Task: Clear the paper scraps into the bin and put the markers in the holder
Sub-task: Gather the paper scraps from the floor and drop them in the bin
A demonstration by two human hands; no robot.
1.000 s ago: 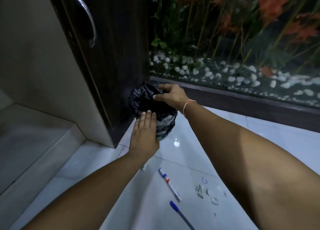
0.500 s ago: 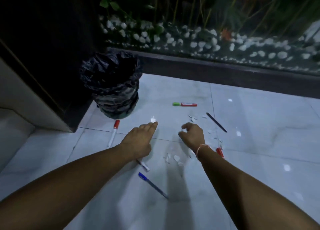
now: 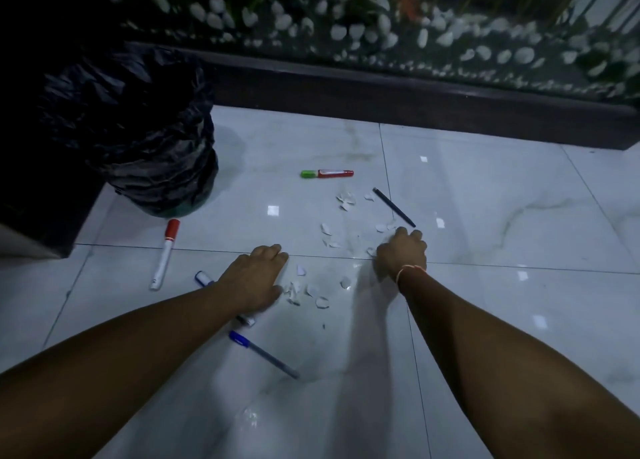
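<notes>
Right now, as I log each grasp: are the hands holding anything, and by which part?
It cannot be told. The left hand and the right hand, fingers curled, are down on the floor among the white paper scraps; no held scrap shows.

The floor [image 3: 485,199] is glossy pale tile. On it lie torn paper scraps [image 3: 313,290], 3 markers [image 3: 327,174], 2 pens [image 3: 394,207], and a bin [image 3: 145,147] with a black liner at the left.

White paper scraps [image 3: 313,290] are lying scattered mid-frame on the floor; a red-capped marker [image 3: 164,254] and a green-capped marker [image 3: 327,173] are lying flat; the black-lined bin [image 3: 138,140] is standing upper left.
</notes>
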